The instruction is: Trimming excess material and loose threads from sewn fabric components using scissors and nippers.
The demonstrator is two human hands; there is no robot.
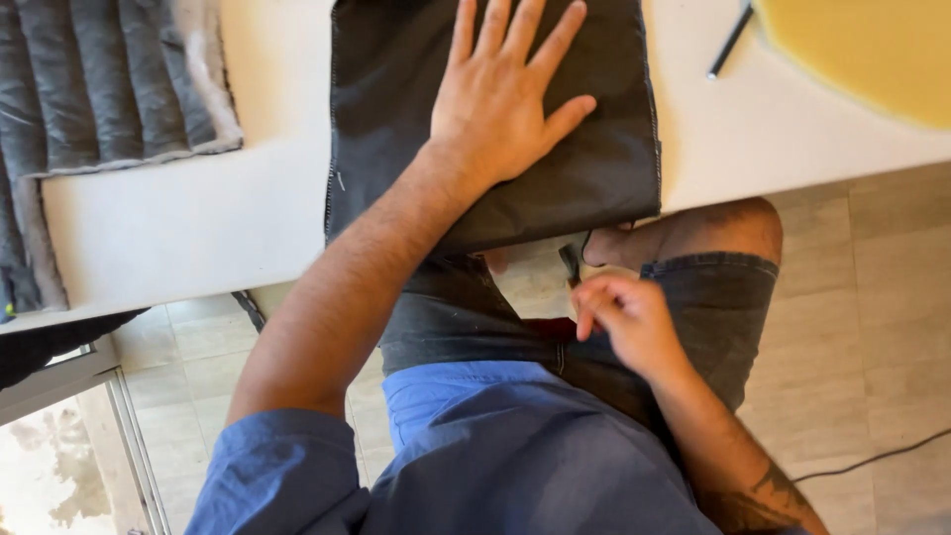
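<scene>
The white table (pixel 188 223) fills the upper part of the view, from nine o'clock across to three o'clock, with its near edge running slightly uphill toward the right. Below it, pale floor tiles (pixel 862 327) show at four o'clock. A grey quilted fabric (pixel 94 84) lies at ten o'clock on the table, its edge hanging off the left side. At twelve o'clock a dark grey cloth piece (pixel 604 168) with stitched edges lies flat on the table, its lower edge overhanging the table's rim. A yellow foam sheet (pixel 872 50) sits at two o'clock, and a thin dark pen-like stick (pixel 730 42) lies just beside it at one o'clock.

The left hand (pixel 500 104) rests palm-down on the dark cloth, fingers spread wide, pressing it flat. The right hand (pixel 629 317) hangs below the table edge at five o'clock, over the lap in dark shorts (pixel 693 307), fingers curled narrowly around a small dark object (pixel 572 263) whose kind cannot be told; it points up toward the cloth's overhanging edge.
</scene>
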